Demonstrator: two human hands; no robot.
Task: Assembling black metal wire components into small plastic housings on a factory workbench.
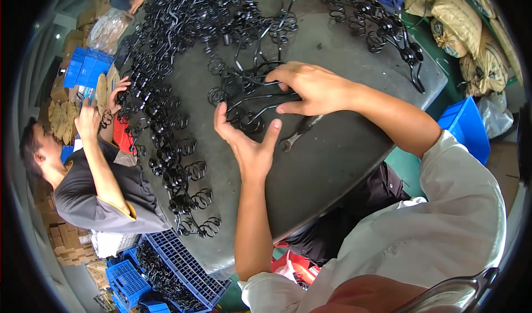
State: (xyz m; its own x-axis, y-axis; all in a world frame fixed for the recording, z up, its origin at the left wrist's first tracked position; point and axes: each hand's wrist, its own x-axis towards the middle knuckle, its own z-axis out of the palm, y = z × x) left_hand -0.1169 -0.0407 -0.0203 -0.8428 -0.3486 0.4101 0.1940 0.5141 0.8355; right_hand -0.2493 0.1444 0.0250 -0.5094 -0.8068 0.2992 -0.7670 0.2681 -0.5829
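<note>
My left hand (246, 144) is open over the dark tabletop, thumb and fingers spread, beside a small group of black wire coil springs with long bent legs (252, 98). Across from it, my right hand (316, 88) reaches over the leg ends of these springs. Its thumb and fingers are apart, with wire legs running into the gap between them; whether they touch is hard to tell. Below my right hand lies a metal open-end wrench (293, 138), its far end hidden by the hand.
A large heap of black springs (183, 19) covers the table's far left, and a row of them (172, 158) follows the left edge. More springs (382, 25) lie far right. A co-worker (105, 185) works at left; other hands show at the far edge. Blue bins (465, 127) stand around.
</note>
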